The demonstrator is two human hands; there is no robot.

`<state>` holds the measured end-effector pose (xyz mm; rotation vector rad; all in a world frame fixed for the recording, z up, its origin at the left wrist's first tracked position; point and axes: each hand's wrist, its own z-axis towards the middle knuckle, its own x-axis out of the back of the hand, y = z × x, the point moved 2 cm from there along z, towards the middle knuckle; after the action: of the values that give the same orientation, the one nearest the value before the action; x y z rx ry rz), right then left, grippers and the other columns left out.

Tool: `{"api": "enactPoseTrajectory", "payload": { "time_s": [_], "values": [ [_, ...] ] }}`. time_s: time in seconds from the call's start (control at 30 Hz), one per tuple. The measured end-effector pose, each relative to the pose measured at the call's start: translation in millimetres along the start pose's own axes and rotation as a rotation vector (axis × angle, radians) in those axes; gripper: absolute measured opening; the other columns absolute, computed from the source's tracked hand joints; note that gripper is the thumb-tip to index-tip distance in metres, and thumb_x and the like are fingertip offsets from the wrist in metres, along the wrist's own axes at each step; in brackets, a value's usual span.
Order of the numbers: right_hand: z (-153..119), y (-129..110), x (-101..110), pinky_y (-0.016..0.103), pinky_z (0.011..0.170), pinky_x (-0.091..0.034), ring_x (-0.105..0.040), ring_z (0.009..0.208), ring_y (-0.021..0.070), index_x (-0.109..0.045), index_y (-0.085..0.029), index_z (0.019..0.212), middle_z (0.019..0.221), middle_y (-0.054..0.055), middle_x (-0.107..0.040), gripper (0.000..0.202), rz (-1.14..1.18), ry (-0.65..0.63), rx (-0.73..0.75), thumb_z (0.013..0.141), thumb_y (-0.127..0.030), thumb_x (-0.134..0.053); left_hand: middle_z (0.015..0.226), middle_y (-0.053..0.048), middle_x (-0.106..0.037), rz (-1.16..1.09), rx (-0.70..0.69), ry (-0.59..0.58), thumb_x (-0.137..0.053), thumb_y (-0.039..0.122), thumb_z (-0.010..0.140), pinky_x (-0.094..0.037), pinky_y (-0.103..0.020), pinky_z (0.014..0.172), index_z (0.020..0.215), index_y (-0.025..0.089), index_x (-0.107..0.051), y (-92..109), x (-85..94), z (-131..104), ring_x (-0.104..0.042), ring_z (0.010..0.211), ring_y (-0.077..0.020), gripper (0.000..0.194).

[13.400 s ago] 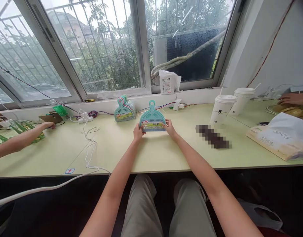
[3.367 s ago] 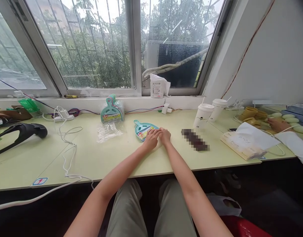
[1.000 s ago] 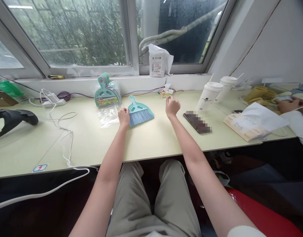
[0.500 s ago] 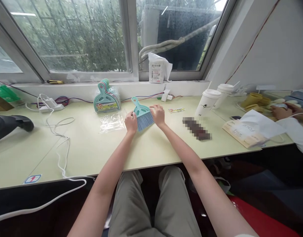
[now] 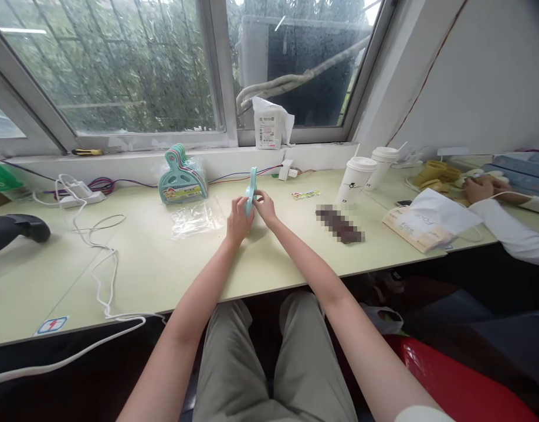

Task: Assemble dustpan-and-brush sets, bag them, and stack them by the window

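Above the middle of the table, a teal hand brush (image 5: 253, 183) is turned edge-on, its handle pointing up and away from me. My left hand (image 5: 239, 220) is closed around its left side and lower part. On the other side, my right hand (image 5: 265, 207) pinches the brush with bent fingers. The bristles are mostly hidden by my hands. A clear plastic bag (image 5: 193, 219) lies flat to the left. Behind it stands a stack of teal dustpan-and-brush sets (image 5: 183, 179) in clear wrap. A colourful label strip (image 5: 306, 194) lies to the right.
Two white cups (image 5: 356, 181) with straws stand at the right, near a blurred dark object (image 5: 340, 224) and a paper bag (image 5: 421, 225). White cables (image 5: 108, 281) cross the left side. Another person's hands (image 5: 484, 189) rest at the far right.
The brush has turned from facing me broadside to edge-on. My hands have come closer together around it, and the view has shifted slightly right.
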<state>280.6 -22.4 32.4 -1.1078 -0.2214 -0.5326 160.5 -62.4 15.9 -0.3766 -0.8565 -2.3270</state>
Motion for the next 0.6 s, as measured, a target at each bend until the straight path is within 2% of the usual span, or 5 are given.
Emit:
{"api": "enactPoseTrajectory", "payload": {
  "time_s": [0.13,0.2,0.33,0.5,0.6],
  "values": [
    [8.1,1.6,-5.6,0.028,0.08,-0.048,-0.061,0.082,0.0166,-0.056,-0.021,0.085,0.094,0.004,-0.066,0.008,0.092,0.148,0.053,0.08,-0.027,-0.056,0.13,-0.012,-0.056,-0.238,0.23,0.145,-0.043,0.044,0.096,-0.05,-0.032,0.086,0.139,0.022,-0.035,-9.1,-1.3,6.0,-0.062,0.106,-0.0191,0.049],
    [13.7,2.5,-5.9,0.029,0.077,-0.049,-0.06,0.074,0.0154,-0.054,-0.021,0.084,0.088,0.002,-0.065,0.007,0.162,0.159,0.059,0.077,-0.022,-0.056,0.127,-0.012,-0.061,-0.318,0.299,0.066,-0.039,0.045,0.097,-0.049,-0.035,0.091,0.137,0.02,-0.041,-15.2,-3.9,10.4,-0.063,0.108,-0.0216,0.048],
    [12.5,3.6,-2.4,0.032,0.085,-0.047,-0.059,0.082,0.0166,-0.056,-0.021,0.085,0.089,0.002,-0.064,0.01,0.141,0.117,0.138,0.077,-0.024,-0.061,0.139,-0.011,-0.054,-0.33,0.191,-0.023,-0.039,0.041,0.097,-0.042,-0.038,0.104,0.14,0.021,-0.044,-15.3,-6.6,10.9,-0.052,0.127,-0.0244,0.048],
    [-16.9,-2.5,-8.6,0.032,0.086,-0.047,-0.056,0.089,0.0172,-0.058,-0.019,0.101,0.103,0.007,-0.057,0.017,0.142,0.234,0.183,0.086,-0.025,-0.055,0.127,-0.009,-0.062,-0.287,0.106,0.124,-0.041,0.039,0.097,-0.046,-0.036,0.098,0.134,0.022,-0.052,0.2,0.3,0.8,-0.06,0.115,-0.0235,0.042],
    [-21.8,-15.5,-13.9,0.033,0.089,-0.048,-0.055,0.101,0.0192,-0.055,-0.022,0.105,0.114,0.009,-0.049,0.023,0.15,0.304,0.21,0.083,-0.021,-0.056,0.124,-0.009,-0.063,-0.296,0.064,0.195,-0.041,0.038,0.097,-0.048,-0.036,0.095,0.131,0.023,-0.055,5.4,7.0,0.2,-0.061,0.112,-0.0226,0.04]
  ]
}}
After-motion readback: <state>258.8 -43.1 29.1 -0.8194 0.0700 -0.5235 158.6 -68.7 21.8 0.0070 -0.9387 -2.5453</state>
